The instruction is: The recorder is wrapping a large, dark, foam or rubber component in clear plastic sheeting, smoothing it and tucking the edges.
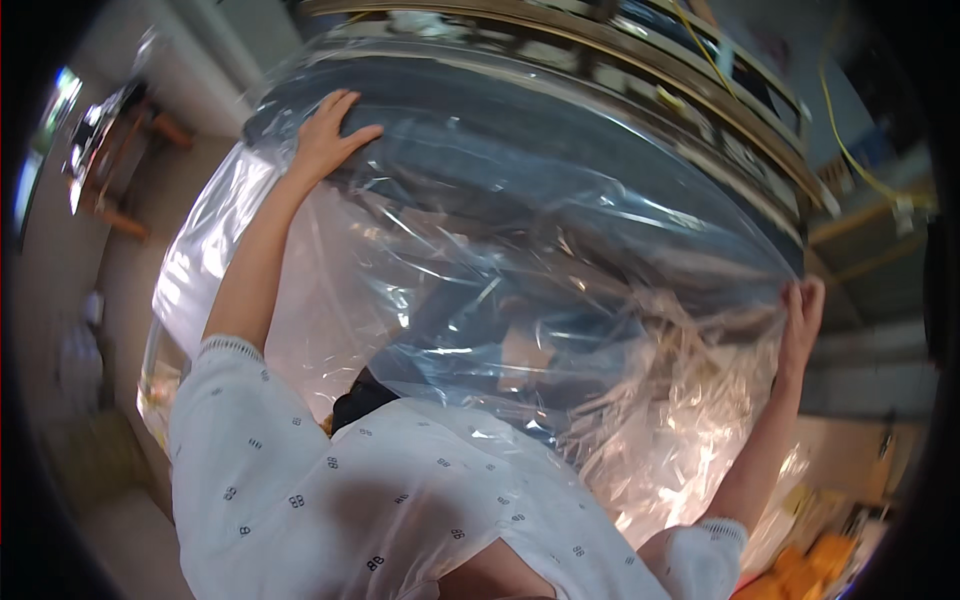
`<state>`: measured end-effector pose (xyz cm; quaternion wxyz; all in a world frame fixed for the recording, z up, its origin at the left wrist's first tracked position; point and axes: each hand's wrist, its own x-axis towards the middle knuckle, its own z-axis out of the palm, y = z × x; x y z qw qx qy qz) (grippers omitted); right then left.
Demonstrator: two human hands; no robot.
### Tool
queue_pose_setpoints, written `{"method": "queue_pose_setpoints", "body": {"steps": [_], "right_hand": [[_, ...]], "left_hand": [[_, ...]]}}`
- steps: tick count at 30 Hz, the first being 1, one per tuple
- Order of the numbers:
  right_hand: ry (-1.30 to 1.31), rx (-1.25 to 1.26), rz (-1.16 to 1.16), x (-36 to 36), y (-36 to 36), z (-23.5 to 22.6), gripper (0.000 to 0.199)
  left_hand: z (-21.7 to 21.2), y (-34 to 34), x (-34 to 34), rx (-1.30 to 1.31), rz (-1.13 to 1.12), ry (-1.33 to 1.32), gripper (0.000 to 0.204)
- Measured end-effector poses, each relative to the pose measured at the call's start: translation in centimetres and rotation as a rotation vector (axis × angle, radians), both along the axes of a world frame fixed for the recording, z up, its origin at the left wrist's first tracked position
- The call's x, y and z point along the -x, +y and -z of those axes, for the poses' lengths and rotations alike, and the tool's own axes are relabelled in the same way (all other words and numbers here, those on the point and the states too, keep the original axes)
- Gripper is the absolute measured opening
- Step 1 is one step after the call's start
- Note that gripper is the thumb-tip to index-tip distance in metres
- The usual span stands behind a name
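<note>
A big sheet of clear plastic film is stretched over a large dark bulky object and fills the middle of the view. My left hand rests flat on the film at its upper left, fingers spread over the top edge. My right hand grips the film's right edge, fingers closed on a bunched fold. Both arms reach up from white patterned short sleeves. The film wrinkles and gathers low on the right. What lies under the film is blurred by glare.
Curved metal and wood shelving or framing runs behind the wrapped object, with yellow cable hanging at the right. A small wooden table or stool stands at far left on a pale floor. Orange items lie at lower right.
</note>
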<state>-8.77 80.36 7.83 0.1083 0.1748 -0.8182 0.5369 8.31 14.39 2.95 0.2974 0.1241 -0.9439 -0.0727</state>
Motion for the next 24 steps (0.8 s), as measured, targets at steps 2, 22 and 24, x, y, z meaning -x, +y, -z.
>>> {"method": "queue_pose_setpoints", "body": {"steps": [2, 22, 24], "right_hand": [[-0.062, -0.072, -0.047, -0.8, -2.4, -1.4, 0.012], [0.263, -1.218, 0.619, 3.1, 23.7, -2.9, 0.036], [0.105, -0.250, 0.560, 8.2, 22.2, -8.2, 0.050]], "left_hand": [[-0.9, -4.6, -1.6, 0.073, -0.144, 0.068, 0.064], [1.3, -11.4, -1.1, 0.114, -0.256, -0.243, 0.045], [0.8, -10.2, -0.7, 0.123, -0.285, -0.260, 0.049]]}}
